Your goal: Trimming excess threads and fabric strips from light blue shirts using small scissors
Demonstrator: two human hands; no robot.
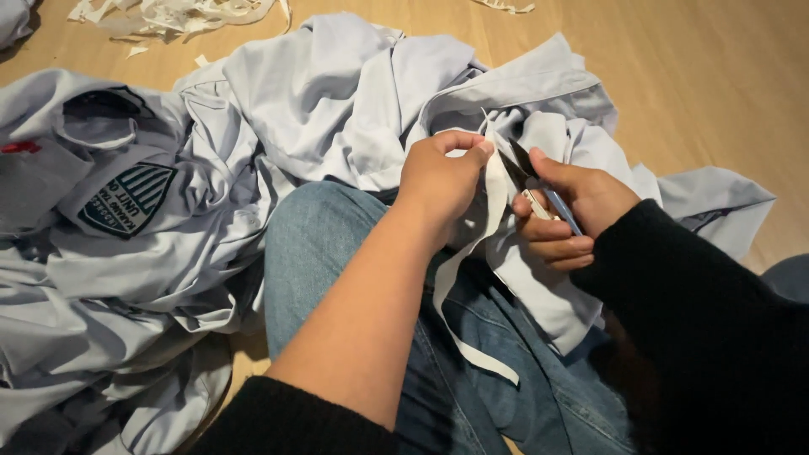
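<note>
My left hand [442, 177] pinches a white fabric strip [472, 278] that hangs down over my jeans-clad leg [329, 227]. My right hand [569, 211] grips small thread snips [539, 190] with dark blades, their tip at the strip right beside my left fingers. Both hands work at the edge of a pale blue shirt [548, 278] draped over my lap. Black sleeves cover my forearms, the left one pushed up.
A heap of pale blue shirts [337, 93] lies on the wooden floor [699, 76] ahead and to the left, one with a dark green badge [128, 200]. White fabric scraps [168, 17] lie at the top left.
</note>
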